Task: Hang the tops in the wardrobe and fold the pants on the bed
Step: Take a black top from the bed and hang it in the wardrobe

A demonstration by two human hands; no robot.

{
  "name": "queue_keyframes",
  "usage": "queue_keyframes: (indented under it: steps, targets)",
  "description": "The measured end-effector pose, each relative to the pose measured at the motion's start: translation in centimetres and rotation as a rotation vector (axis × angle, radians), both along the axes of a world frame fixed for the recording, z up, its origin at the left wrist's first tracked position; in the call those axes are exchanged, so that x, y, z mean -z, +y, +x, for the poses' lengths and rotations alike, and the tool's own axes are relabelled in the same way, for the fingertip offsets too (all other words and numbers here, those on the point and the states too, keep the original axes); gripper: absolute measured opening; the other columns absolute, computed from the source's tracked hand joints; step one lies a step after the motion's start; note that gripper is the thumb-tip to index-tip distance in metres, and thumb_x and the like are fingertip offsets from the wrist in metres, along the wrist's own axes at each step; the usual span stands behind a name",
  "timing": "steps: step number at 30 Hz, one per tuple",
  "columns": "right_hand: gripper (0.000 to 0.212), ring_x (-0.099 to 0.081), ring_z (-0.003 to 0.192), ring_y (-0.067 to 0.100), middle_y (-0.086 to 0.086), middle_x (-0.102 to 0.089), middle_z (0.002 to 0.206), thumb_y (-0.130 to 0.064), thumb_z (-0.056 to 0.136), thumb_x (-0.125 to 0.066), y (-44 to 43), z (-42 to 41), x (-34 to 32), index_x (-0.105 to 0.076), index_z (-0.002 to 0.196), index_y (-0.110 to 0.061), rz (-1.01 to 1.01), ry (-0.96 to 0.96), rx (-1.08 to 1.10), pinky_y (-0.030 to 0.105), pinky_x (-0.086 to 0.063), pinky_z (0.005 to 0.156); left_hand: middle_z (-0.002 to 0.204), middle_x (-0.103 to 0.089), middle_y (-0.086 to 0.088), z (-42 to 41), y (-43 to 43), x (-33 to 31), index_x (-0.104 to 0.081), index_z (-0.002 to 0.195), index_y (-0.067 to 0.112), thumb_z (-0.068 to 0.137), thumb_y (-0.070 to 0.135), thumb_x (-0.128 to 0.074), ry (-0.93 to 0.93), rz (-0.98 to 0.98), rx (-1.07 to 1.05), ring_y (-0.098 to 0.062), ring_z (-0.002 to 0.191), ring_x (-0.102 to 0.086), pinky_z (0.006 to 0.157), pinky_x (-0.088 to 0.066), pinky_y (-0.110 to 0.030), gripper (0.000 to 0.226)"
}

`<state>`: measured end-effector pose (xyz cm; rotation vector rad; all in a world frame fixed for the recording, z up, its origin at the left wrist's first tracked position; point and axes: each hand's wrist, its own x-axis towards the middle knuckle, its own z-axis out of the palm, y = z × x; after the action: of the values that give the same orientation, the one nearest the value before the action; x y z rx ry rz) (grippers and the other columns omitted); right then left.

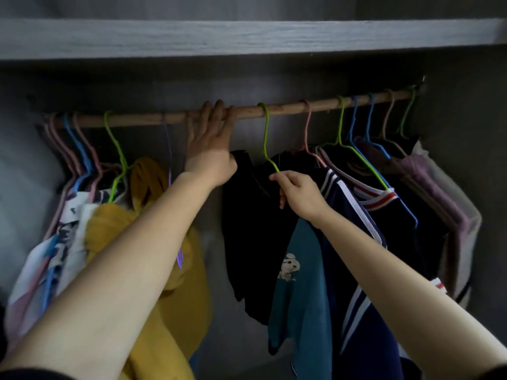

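A wooden rail (285,108) runs across the wardrobe. My left hand (211,141) is raised to it, with the fingers curled over the rail near its middle. A green hanger (265,133) hooks over the rail just right of that hand and carries a black top (252,231). My right hand (299,193) pinches the lower neck of this green hanger where it meets the black top. A teal top with a small cartoon print (299,270) hangs partly behind and below the black one.
Left of my arm hang a yellow garment (153,182) and patterned white clothes (68,215) on pink, blue and green hangers. To the right are a navy striped top (354,215) and darker clothes. A grey shelf (247,37) sits above the rail.
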<state>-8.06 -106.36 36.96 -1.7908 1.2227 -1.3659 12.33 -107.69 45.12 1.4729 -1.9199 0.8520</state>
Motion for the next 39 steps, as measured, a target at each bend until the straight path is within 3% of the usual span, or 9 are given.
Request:
queue_keyframes:
  steps: [4,8,13,16,20,24,27,34,39]
  targets:
    - [0.022,-0.059,0.072,-0.006,-0.017,-0.065,0.076,-0.034,0.099,-0.055,2.9,-0.9,0.8,-0.071,0.112,-0.025,-0.089,0.074,0.194,0.021,-0.041,0.072,0.165,-0.007,-0.006,0.3,1.7,-0.5,-0.023,0.155,0.015,0.079,0.019,-0.063,0.065,0.104,0.067,-0.026,0.152,-0.002,0.122,-0.004,-0.045,0.085]
    - [0.033,-0.059,0.095,0.006,-0.007,-0.064,0.104,-0.033,0.102,-0.052,7.9,-2.1,2.9,-0.06,0.131,-0.02,-0.073,0.232,0.204,0.02,-0.038,0.081,0.157,-0.034,-0.011,-1.0,5.3,2.7,-0.041,0.146,0.01,0.091,0.021,-0.054,0.313,0.127,0.159,-0.028,0.146,-0.025,0.116,-0.025,-0.045,0.058]
    - [0.015,-0.062,0.071,0.018,0.005,-0.066,0.083,-0.029,0.105,-0.044,14.2,-2.5,5.9,-0.058,0.108,-0.024,0.035,0.264,0.131,0.038,-0.048,0.064,0.155,-0.038,-0.005,-2.7,10.6,11.1,-0.048,0.142,0.015,0.092,0.021,-0.053,0.342,0.148,0.269,-0.025,0.145,-0.029,0.112,-0.029,-0.048,0.051]
    - [0.013,-0.05,0.055,0.01,0.001,-0.059,0.07,-0.024,0.105,-0.044,17.0,-2.0,7.6,-0.055,0.099,-0.028,-0.017,0.324,0.103,0.026,-0.042,0.052,0.15,-0.045,-0.008,-2.1,13.0,15.3,-0.05,0.14,0.013,0.096,0.025,-0.05,0.361,0.215,0.283,-0.027,0.141,-0.036,0.109,-0.034,-0.049,0.046]
    - [0.015,-0.042,0.051,0.013,0.006,-0.054,0.066,-0.023,0.105,-0.045,20.2,-2.1,9.7,-0.052,0.093,-0.019,-0.011,0.346,0.151,0.03,-0.04,0.048,0.122,-0.063,-0.01,-1.8,16.2,18.1,-0.062,0.124,0.009,0.098,0.034,-0.041,0.51,0.274,0.315,-0.032,0.114,-0.057,0.093,-0.046,-0.048,0.042]
    - [0.024,-0.065,0.082,0.014,-0.004,-0.071,0.095,-0.023,0.102,-0.048,23.7,-4.1,11.5,-0.061,0.122,-0.022,0.02,0.399,0.222,0.036,-0.054,0.074,0.122,-0.063,-0.008,-3.3,19.8,19.1,-0.062,0.123,0.012,0.101,0.032,-0.046,0.492,0.291,0.315,-0.03,0.112,-0.056,0.093,-0.046,-0.049,0.034]
    - [0.029,-0.064,0.103,0.017,-0.006,-0.068,0.117,-0.029,0.101,-0.046,26.9,-7.4,12.7,-0.063,0.125,-0.025,0.062,0.521,0.302,0.038,-0.053,0.086,0.125,-0.062,-0.007,-5.6,22.5,19.2,-0.062,0.124,0.012,0.101,0.032,-0.047,0.457,0.292,0.323,-0.029,0.115,-0.055,0.093,-0.044,-0.046,0.034]
    - [0.03,-0.061,0.108,0.025,-0.001,-0.062,0.119,-0.039,0.1,-0.047,38.9,-21.6,15.2,-0.062,0.124,-0.029,0.055,0.7,0.578,0.039,-0.052,0.084,0.119,-0.063,-0.016,-20.1,29.5,19.0,-0.063,0.119,0.006,0.1,0.03,-0.046,0.417,0.337,0.473,-0.039,0.111,-0.056,0.093,-0.044,-0.051,0.035]
    - [0.048,-0.043,0.133,0.032,0.009,-0.04,0.152,-0.044,0.101,-0.046,52.7,-35.2,16.8,-0.046,0.145,-0.027,0.142,0.755,0.887,0.043,-0.04,0.105,0.133,-0.054,-0.018,-37.3,38.6,20.9,-0.057,0.128,0.007,0.095,0.037,-0.042,0.362,0.399,0.72,-0.037,0.123,-0.05,0.099,-0.041,-0.05,0.047]
